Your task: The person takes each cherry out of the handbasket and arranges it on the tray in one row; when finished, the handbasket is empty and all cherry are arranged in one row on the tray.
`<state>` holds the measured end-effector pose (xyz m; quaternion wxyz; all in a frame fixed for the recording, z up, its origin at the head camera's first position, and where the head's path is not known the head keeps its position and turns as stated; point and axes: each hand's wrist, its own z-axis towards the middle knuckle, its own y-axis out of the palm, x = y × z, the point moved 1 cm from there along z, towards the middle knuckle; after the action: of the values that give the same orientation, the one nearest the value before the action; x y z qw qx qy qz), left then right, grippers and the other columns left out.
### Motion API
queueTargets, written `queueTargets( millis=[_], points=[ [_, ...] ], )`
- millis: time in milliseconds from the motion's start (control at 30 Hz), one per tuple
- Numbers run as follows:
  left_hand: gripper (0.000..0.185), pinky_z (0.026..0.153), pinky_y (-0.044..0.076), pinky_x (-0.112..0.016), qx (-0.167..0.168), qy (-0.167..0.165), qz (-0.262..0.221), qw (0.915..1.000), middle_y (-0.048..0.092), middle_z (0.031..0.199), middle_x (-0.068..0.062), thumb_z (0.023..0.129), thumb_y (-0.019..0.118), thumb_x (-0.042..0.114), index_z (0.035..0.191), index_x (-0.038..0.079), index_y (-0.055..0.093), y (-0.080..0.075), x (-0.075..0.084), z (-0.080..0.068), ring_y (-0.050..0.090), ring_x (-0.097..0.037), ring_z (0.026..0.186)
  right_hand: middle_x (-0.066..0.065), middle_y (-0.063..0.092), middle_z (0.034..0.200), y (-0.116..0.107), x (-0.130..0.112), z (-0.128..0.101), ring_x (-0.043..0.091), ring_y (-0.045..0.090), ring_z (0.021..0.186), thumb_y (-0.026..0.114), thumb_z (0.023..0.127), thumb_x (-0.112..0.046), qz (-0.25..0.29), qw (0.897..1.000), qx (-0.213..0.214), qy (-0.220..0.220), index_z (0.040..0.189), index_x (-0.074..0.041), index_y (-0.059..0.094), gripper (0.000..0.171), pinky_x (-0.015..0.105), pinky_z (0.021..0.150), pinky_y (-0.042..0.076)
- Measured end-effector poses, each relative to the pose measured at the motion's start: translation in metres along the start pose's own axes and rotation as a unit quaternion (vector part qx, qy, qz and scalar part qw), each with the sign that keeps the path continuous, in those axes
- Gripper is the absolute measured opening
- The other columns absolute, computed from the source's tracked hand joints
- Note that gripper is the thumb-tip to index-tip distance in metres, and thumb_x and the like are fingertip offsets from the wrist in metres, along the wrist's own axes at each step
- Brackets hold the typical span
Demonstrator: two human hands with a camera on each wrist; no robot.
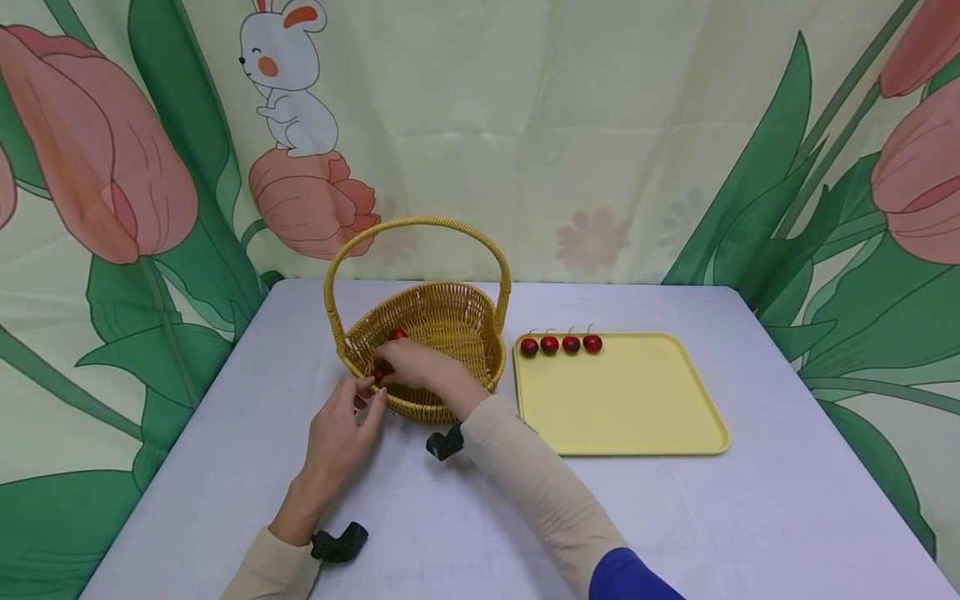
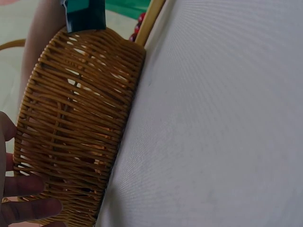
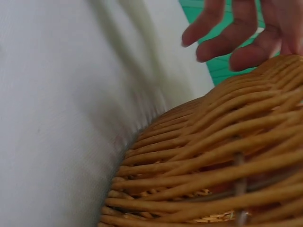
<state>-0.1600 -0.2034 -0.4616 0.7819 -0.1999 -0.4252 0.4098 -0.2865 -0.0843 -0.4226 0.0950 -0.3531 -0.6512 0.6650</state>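
Note:
A wicker basket [image 1: 442,300] with a tall arched handle stands left of centre in the head view. My right hand [image 1: 416,367] reaches over its near side, fingers curled down around a dark red cherry [image 1: 378,375] by the left rim. Another cherry [image 1: 399,332] lies inside, just beyond that hand. At the near left rim, my left hand [image 1: 341,433] has its thumb and index fingertip close to the same cherry; whether they pinch it is hidden. The left wrist view shows fingers [image 2: 33,208] spread loosely beside the woven wall. In the right wrist view the wall hides my right hand.
A pale yellow tray [image 1: 622,400] lies right of the basket, with a row of several stemmed cherries [image 1: 572,344] along its far left edge. White cloth [image 1: 480,533] covers the table. Behind hangs a curtain [image 1: 480,125] printed with tulips and a rabbit.

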Motion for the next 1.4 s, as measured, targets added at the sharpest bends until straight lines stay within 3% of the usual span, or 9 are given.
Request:
queueTargets(
  millis=[267, 533, 833, 1133, 1400],
  points=[
    [0.028, 0.061, 0.051, -0.033, -0.001, 0.003, -0.003, 1.0, 0.067, 0.092, -0.008, 0.095, 0.066, 0.022, 0.114, 0.002, 0.063, 0.0, 0.001, 0.0, 0.063, -0.021, 0.077, 0.002, 0.067, 0.115, -0.013, 0.004, -0.017, 0.012, 0.061, 0.104, 0.069, 0.095, -0.015, 0.024, 0.999, 0.033, -0.004, 0.121, -0.01, 0.067, 0.027, 0.023, 0.091, 0.049],
    [0.029, 0.063, 0.052, -0.033, -0.012, -0.014, 0.002, 0.9998, 0.067, 0.093, -0.008, 0.096, 0.064, 0.024, 0.115, 0.002, 0.062, -0.002, 0.004, 0.0, 0.062, -0.02, 0.078, 0.005, 0.065, 0.122, -0.022, 0.012, -0.041, 0.015, 0.063, 0.106, 0.071, 0.093, -0.014, 0.09, 0.994, 0.066, 0.007, 0.128, -0.009, 0.065, 0.036, 0.022, 0.087, 0.052],
    [0.028, 0.063, 0.051, -0.032, -0.012, -0.015, 0.0, 0.9998, 0.067, 0.093, -0.008, 0.096, 0.063, 0.023, 0.114, 0.001, 0.062, -0.001, 0.003, 0.0, 0.061, -0.02, 0.078, 0.003, 0.065, 0.12, -0.026, 0.018, -0.065, 0.014, 0.061, 0.105, 0.073, 0.093, -0.021, 0.104, 0.988, 0.117, 0.0, 0.124, -0.011, 0.065, 0.034, 0.024, 0.089, 0.053],
    [0.029, 0.063, 0.051, -0.032, -0.012, -0.016, -0.004, 0.9998, 0.066, 0.093, -0.007, 0.096, 0.064, 0.024, 0.115, 0.002, 0.062, -0.001, 0.004, 0.0, 0.062, -0.02, 0.079, 0.004, 0.064, 0.12, -0.028, 0.021, -0.089, 0.014, 0.064, 0.1, 0.072, 0.093, -0.019, 0.13, 0.979, 0.156, -0.004, 0.123, -0.01, 0.065, 0.032, 0.024, 0.084, 0.055],
    [0.028, 0.063, 0.052, -0.032, -0.005, -0.013, -0.002, 0.9999, 0.067, 0.093, -0.007, 0.095, 0.065, 0.023, 0.115, 0.004, 0.063, -0.002, 0.003, -0.001, 0.061, -0.016, 0.078, 0.008, 0.065, 0.117, -0.029, 0.021, -0.108, 0.017, 0.066, 0.096, 0.073, 0.091, -0.014, 0.137, 0.97, 0.201, -0.022, 0.12, -0.005, 0.065, 0.032, 0.032, 0.082, 0.058]
  ],
)
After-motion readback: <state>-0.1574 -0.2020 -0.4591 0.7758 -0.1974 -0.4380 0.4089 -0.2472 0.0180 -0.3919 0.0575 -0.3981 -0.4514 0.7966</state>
